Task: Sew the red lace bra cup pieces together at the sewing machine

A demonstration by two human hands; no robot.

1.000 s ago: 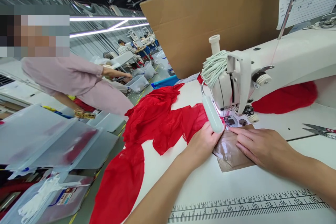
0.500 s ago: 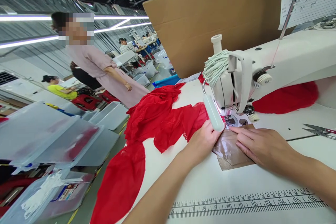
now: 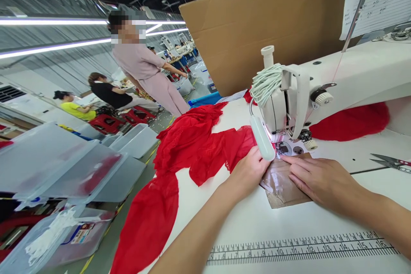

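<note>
A white sewing machine [image 3: 340, 81] stands on the white table [image 3: 289, 227]. Red fabric [image 3: 192, 145] lies left of its needle and spills off the table's left edge. My left hand [image 3: 248, 171] rests on the fabric's edge just left of the needle, its fingertips hidden behind the machine's white lamp [image 3: 261, 137]. My right hand [image 3: 321, 180] lies flat, fingers stretched out, on a brown paper patch [image 3: 279, 188] taped to the table in front of the needle.
Scissors [image 3: 390, 160] lie at the right edge. A printed ruler [image 3: 298, 248] runs along the table's front. A cardboard sheet [image 3: 263, 21] stands behind the machine. Clear plastic bins [image 3: 61, 171] sit at left. A person in pink [image 3: 144, 72] stands in the aisle; others sit beyond.
My hands have hardly moved. The person in pink has walked away down the aisle, farther from my table.
</note>
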